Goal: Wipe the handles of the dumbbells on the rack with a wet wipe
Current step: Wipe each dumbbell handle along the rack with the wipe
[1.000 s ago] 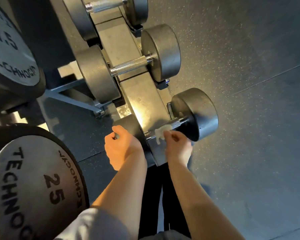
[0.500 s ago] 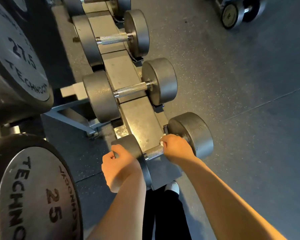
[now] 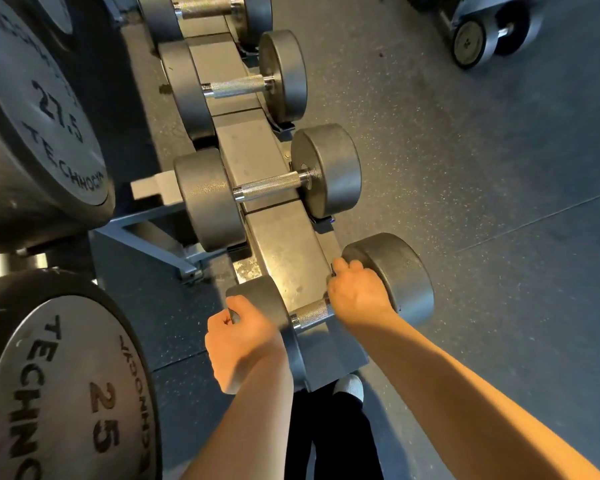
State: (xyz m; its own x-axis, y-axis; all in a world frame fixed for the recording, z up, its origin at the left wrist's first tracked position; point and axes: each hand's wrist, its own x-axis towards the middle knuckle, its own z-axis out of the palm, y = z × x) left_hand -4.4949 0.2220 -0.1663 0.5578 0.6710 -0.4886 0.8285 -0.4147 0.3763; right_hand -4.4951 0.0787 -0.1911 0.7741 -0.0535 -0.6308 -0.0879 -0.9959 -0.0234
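Note:
The nearest dumbbell lies across the low end of the rack (image 3: 284, 244). Its knurled steel handle (image 3: 310, 313) runs between a left head (image 3: 267, 299) and a right head (image 3: 402, 275). My right hand (image 3: 357, 292) is wrapped round the handle's right end, against the right head. The wet wipe is hidden under that hand. My left hand (image 3: 238, 344) grips the rim of the left head, fingers curled over its edge. Further up the rack, a second handle (image 3: 269, 187) and a third handle (image 3: 238, 86) are bare.
Two big dumbbells fill the left side, one marked 25 (image 3: 66, 393) and one marked 27.5 (image 3: 42, 116). More dumbbells (image 3: 471, 39) sit at the top right. Dark rubber floor (image 3: 499, 237) lies to the right of the rack. My shoe (image 3: 350, 386) shows under the rack's end.
My right hand slid along the handle toward the right head and closed over the wipe, which was visible before. The view tilted up the rack. My left hand stayed on the left head.

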